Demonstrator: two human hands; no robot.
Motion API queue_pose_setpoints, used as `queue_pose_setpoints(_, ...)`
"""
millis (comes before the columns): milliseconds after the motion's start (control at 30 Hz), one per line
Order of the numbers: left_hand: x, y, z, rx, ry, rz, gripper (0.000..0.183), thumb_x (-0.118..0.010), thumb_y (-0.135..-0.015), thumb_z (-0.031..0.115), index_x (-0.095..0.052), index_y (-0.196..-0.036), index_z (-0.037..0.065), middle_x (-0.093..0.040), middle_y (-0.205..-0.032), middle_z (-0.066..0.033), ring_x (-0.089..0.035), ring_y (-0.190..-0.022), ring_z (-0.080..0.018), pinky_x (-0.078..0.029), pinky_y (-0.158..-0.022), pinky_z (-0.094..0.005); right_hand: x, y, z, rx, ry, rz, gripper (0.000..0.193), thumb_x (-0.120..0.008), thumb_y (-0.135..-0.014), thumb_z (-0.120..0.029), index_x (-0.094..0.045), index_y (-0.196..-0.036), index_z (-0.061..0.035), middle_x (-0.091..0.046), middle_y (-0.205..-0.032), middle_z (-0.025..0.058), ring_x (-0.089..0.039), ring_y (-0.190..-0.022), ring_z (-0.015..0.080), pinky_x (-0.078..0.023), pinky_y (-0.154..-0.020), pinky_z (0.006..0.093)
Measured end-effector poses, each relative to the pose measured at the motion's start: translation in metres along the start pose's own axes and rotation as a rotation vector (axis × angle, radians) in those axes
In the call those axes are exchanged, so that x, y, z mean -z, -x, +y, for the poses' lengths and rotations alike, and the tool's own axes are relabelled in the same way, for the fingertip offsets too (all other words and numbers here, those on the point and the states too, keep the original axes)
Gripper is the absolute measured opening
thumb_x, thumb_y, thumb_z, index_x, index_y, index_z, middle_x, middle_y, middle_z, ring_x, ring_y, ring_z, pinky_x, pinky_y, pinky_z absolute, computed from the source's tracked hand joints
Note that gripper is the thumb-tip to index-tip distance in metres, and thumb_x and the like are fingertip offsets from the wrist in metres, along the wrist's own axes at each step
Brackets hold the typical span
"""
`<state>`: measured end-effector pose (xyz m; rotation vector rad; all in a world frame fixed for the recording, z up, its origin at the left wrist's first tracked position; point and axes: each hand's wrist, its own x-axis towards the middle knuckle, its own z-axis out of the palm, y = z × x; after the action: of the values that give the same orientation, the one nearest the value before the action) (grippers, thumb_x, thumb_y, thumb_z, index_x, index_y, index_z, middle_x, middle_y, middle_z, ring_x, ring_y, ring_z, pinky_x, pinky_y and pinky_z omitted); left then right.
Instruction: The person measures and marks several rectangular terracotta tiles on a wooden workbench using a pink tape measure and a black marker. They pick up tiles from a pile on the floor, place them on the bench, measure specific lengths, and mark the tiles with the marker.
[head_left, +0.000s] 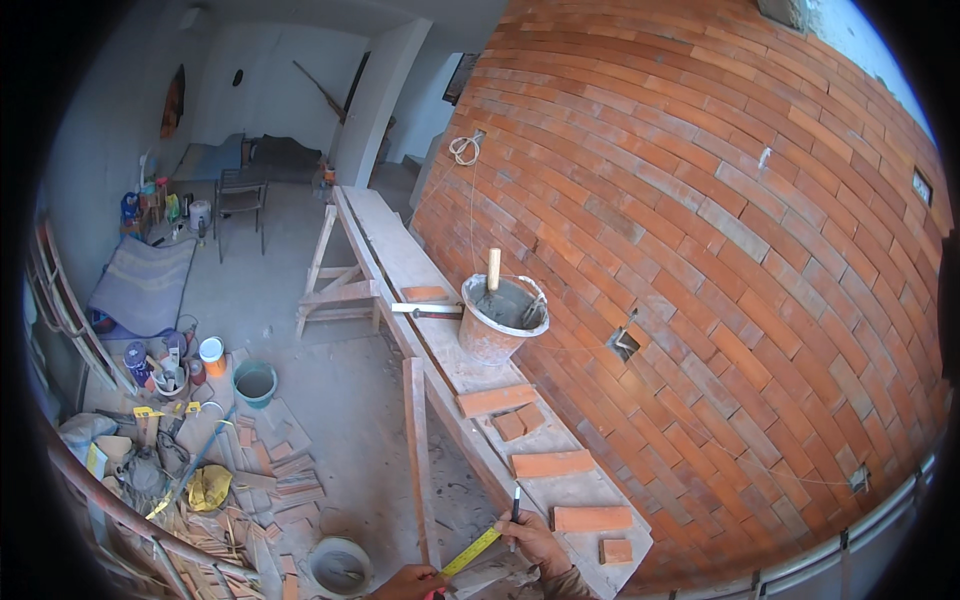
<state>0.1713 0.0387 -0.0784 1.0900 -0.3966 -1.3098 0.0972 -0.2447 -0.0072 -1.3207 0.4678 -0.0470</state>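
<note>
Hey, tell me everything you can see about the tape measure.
The tape measure shows as a thin yellow blade with dark markings, apparently metal, drawn out straight and slanting up to the right. It spans between the left hand and the right hand, left of the raised plank. A bit of red by the left hand may be its case.

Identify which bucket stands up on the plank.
The bucket with grey mix and an upright wooden handle in it. It alone is on the plank; others, like the green bucket, stand lower, off it.
</note>
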Motion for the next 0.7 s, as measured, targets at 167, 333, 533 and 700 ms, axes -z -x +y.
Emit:
queue_pose_setpoints(167, -0.001, -0.001, 0.001, -0.026, -0.058, 0.011, 0.033, -0.064, -0.096, 0.037, -0.070, -0.095, 0.005, -0.066, -0.082, -0.0027, -0.059, -0.074, -0.0118, -0.049, -0.066, -0.0287, -0.006, 0.001, 0.000, 0.005, 0.108, 0.020, 0.014, -0.073, -0.090, -0.018, -0.067, -0.090, -0.0056, -0.057, -0.070, -0.0027, -0.051, -0.062, 0.0066, -0.038, -0.057, 0.0219)
queue_pose_setpoints(333, 0.003, -0.004, 0.002, -0.073, -0.257, 0.043, 0.033, -0.063, -0.095, 0.034, -0.071, -0.091, 0.003, -0.066, -0.078, -0.0063, -0.059, -0.069, -0.0126, -0.048, -0.060, -0.0292, 0.004, 0.000, 0.008, -0.023, 0.237, 0.021, 0.018, -0.074, -0.090, -0.023, -0.068, -0.090, -0.0066, -0.059, -0.073, -0.0022, -0.053, -0.065, 0.0069, -0.040, -0.058, 0.0222)
queue_pose_setpoints(533, 0.008, -0.015, -0.010, 0.062, -0.005, 0.040, 0.032, -0.063, -0.093, 0.033, -0.073, -0.090, 0.003, -0.067, -0.075, -0.0066, -0.057, -0.058, -0.0156, -0.046, -0.052, -0.0321, -0.029, 0.011, -0.006, -0.044, 0.440, 0.072, 0.017, -0.074, -0.091, -0.022, -0.068, -0.090, -0.0069, -0.056, -0.075, -0.0047, -0.049, -0.068, 0.0062, -0.038, -0.062, 0.0231)
queue_pose_setpoints(700, 0.023, -0.031, -0.014, 0.038, -0.084, -0.029, 0.031, -0.066, -0.091, 0.033, -0.072, -0.088, 0.002, -0.066, -0.074, -0.0062, -0.057, -0.060, -0.0153, -0.046, -0.053, -0.0314, -0.034, 0.011, 0.001, -0.134, 0.530, 0.140, 0.021, -0.076, -0.090, -0.026, -0.067, -0.094, -0.0065, -0.059, -0.081, -0.0040, -0.052, -0.076, 0.0068, -0.042, -0.069, 0.0240)
